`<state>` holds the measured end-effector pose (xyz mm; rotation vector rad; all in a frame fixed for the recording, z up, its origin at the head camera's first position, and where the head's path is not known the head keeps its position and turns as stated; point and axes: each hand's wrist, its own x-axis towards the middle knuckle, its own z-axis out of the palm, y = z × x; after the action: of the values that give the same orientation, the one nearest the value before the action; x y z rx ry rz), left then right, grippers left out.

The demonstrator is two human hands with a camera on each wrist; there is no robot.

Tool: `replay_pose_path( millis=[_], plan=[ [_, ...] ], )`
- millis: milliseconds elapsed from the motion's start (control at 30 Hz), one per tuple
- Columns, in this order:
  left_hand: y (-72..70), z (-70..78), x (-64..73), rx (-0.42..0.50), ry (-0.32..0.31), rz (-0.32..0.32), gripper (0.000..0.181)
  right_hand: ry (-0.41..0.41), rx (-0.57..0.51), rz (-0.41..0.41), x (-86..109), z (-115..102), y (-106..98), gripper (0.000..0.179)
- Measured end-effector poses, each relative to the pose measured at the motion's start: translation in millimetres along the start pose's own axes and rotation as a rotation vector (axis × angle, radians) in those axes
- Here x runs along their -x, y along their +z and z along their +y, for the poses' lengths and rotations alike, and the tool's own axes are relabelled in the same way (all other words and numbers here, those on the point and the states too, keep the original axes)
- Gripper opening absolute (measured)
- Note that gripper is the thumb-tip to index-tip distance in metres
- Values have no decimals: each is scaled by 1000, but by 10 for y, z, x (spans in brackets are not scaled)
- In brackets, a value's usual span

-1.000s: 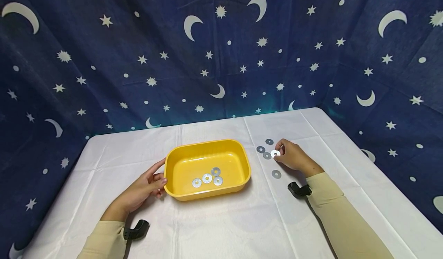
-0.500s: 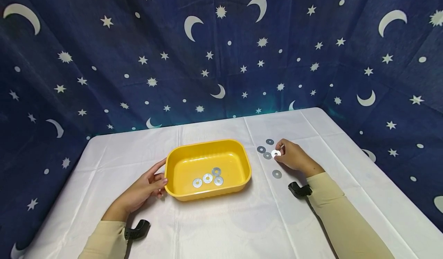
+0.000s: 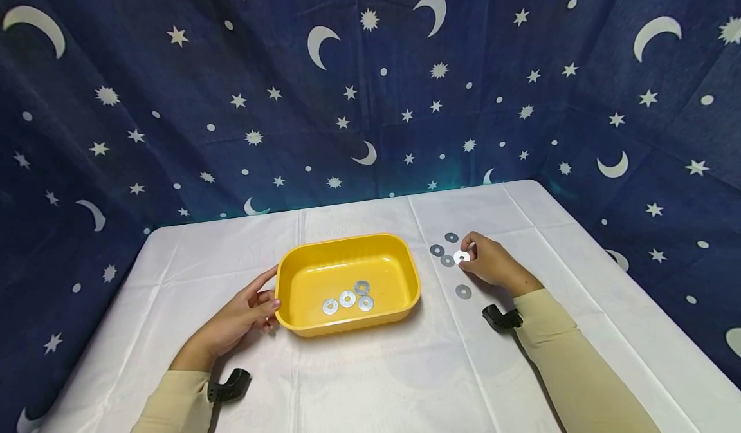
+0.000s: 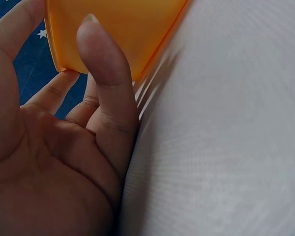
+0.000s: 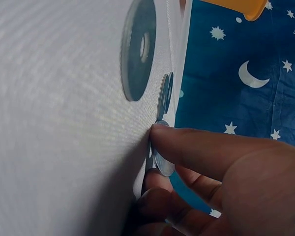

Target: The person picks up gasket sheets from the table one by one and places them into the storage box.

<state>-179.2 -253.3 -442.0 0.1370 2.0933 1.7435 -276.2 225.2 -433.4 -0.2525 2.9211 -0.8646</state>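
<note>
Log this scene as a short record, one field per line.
Container: yellow tray, resting on the white cloth
Tray contents: four flat washers, toward the near side
Left grip: touching the tray's left end with thumb and fingers
Right grip: pinching one bright washer; whether it touches the cloth is unclear
Loose on cloth: four more washers, near the right grip
Backdrop: dark blue fabric with pale moons and stars

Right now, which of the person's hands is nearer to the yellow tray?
Left. The left hand touches the left end of the yellow tray; the right hand is apart from it, out beyond its right end, pinching a washer.
</note>
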Motion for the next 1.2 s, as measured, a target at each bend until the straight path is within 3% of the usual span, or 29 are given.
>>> replay_pose_path(
  millis=[900, 1200],
  plan=[
    [-11, -17, -4, 5, 19, -16, 69, -6, -10, -5, -11, -2, -2, 27],
    [-15, -16, -1, -2, 11, -7, 69, -34, -51, -10, 10, -98, -38, 18]
  ],
)
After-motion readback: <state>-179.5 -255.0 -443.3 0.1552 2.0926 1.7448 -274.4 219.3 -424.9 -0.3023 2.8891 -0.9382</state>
